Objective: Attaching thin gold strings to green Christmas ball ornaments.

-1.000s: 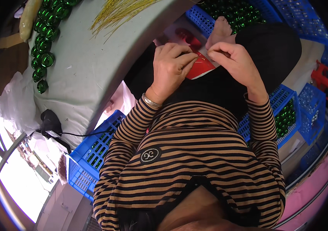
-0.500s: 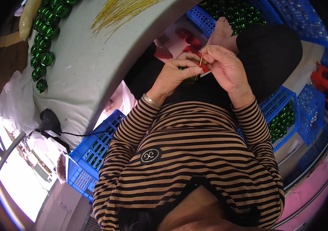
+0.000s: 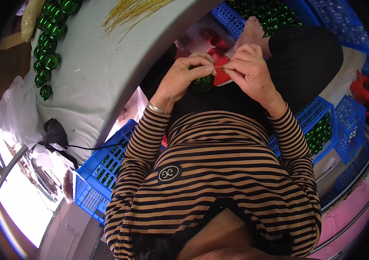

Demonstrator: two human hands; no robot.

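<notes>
Over the lap, the left hand (image 3: 180, 79) is closed, thumb and fingertips pinching a thin cord (image 3: 218, 66) just above a shiny green ball (image 3: 202, 84); whether they also bear on the ball is hidden. The right hand (image 3: 251, 73) is pinched on the cord too, leaving a short, straight span between the hands. To do this well, keep both pinches small and close together and pull lightly and evenly (so fine a cord probably slips or kinks easily), with the ball steady beneath the left fingers. The red piece (image 3: 220, 78) behind makes a handy backdrop for the eye. Farther off, yellow strands (image 3: 137, 15) lie on the covered table (image 3: 93, 78), and a blue crate (image 3: 228, 19) stands beyond the bare foot (image 3: 250, 32).
</notes>
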